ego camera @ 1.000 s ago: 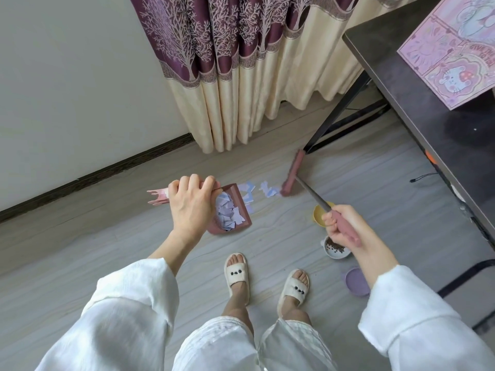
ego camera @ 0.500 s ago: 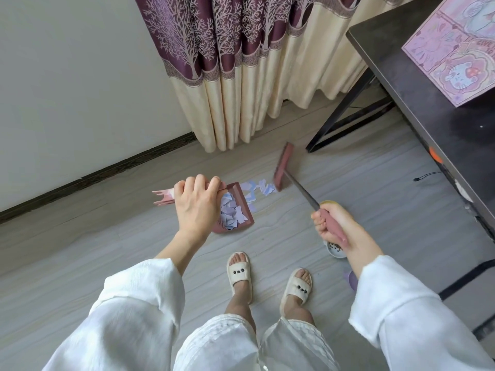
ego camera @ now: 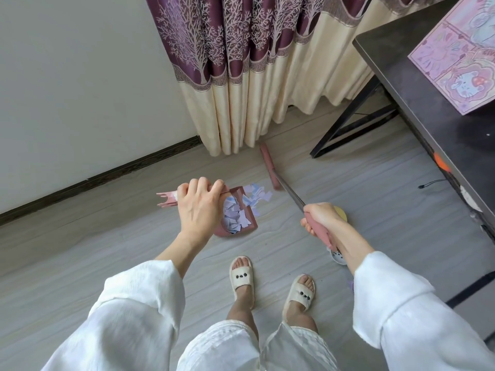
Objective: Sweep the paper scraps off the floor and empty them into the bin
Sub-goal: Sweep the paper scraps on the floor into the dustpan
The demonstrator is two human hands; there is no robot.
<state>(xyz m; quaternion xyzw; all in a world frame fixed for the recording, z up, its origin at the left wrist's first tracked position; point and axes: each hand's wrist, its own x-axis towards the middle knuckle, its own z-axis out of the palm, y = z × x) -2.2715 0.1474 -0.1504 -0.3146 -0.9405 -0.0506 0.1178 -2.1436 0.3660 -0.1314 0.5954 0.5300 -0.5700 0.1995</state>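
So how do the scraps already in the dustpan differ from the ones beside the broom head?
The scraps in the dustpan sit heaped inside the pink pan that the left hand grips; the loose scraps lie flat on the floor at the pan's mouth. The pan's pile looks larger; the loose ones are a thin scatter near the broom head. Both are small pale torn pieces.

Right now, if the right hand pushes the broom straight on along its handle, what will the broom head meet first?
Probably the curtain. The right hand grips the broom, whose handle points up-left toward the curtain hem; the floor between looks free. The scraps lie left of that line. Depth is unclear.
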